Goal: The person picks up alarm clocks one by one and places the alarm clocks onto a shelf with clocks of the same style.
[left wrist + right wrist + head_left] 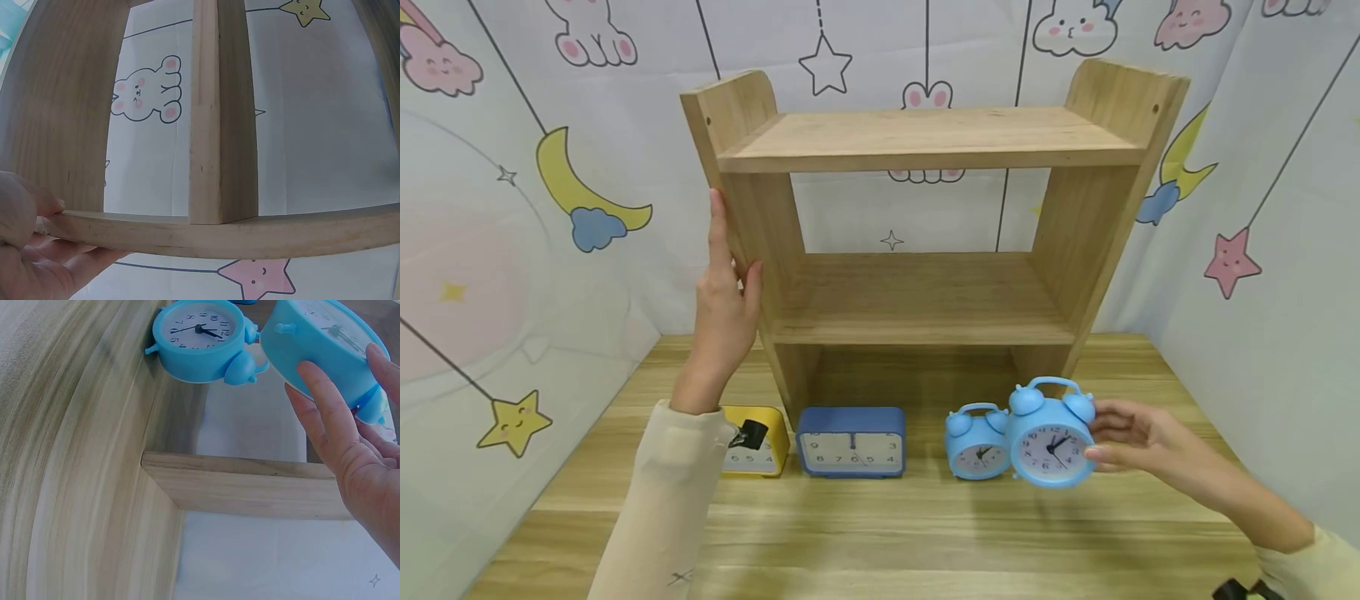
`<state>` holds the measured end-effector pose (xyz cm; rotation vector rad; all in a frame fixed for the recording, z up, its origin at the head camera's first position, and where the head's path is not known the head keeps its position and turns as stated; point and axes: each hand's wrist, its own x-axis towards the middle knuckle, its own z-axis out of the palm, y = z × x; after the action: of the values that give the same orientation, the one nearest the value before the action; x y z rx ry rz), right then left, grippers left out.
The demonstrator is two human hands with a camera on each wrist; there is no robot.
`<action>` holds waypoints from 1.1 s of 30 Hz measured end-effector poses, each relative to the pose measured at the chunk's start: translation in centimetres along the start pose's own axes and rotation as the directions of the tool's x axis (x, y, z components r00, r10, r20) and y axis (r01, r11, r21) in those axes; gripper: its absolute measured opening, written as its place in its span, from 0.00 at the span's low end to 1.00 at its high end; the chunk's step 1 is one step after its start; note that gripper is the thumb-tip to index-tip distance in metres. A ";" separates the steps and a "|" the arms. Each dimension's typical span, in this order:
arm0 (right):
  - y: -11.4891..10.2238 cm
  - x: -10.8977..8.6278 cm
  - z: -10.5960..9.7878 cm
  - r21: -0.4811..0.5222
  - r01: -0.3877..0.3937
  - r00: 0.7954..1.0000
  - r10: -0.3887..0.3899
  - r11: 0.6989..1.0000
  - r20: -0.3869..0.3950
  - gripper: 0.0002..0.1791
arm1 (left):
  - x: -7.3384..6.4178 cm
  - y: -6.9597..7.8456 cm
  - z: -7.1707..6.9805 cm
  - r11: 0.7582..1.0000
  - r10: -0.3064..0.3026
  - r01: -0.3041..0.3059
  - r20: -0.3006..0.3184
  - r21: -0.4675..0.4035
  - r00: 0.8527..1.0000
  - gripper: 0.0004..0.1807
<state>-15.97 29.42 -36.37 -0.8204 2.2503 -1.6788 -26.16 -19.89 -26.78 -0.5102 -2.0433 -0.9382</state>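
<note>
My right hand (1138,437) holds a light-blue twin-bell alarm clock (1050,458) by its right side, in front of the shelf's lower right. In the right wrist view, the thumb lies at the clock's face and the fingers reach behind its body. A second, matching blue alarm clock (977,458) stands just left of it on the table. My left hand (724,308) grips the left side panel of a wooden shelf (925,158). Seen from the left wrist, the thumb and fingers sit on opposite sides of the panel's edge (300,237).
A dark-blue rectangular clock (852,417) stands before the shelf's lower left. Beside it, a yellow clock (781,442) is partly hidden by the left sleeve. Printed fabric walls (647,108) enclose the back and sides of the wood-grain table (880,550).
</note>
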 end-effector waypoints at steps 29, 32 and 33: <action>-2.8 2.3 1.3 -0.073 0.061 0.998 -0.063 0.995 -0.024 0.20 | 0.0 0.0 0.1 1.000 0.011 -0.011 -0.001 0.026 1.000 0.45; -3.0 2.6 1.5 -0.084 0.062 0.998 -0.065 0.995 -0.028 0.21 | 0.0 -0.1 0.0 1.000 0.014 -0.014 -0.003 0.025 1.000 0.45; -3.1 2.7 1.6 -0.090 0.062 0.997 -0.065 0.994 -0.033 0.21 | 0.0 -0.1 0.0 1.000 0.017 -0.017 -0.003 0.026 1.000 0.45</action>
<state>-16.48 26.00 -33.54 -0.8972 2.3623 -1.6433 -26.20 -19.95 -26.80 -0.5111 -2.0430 -0.9013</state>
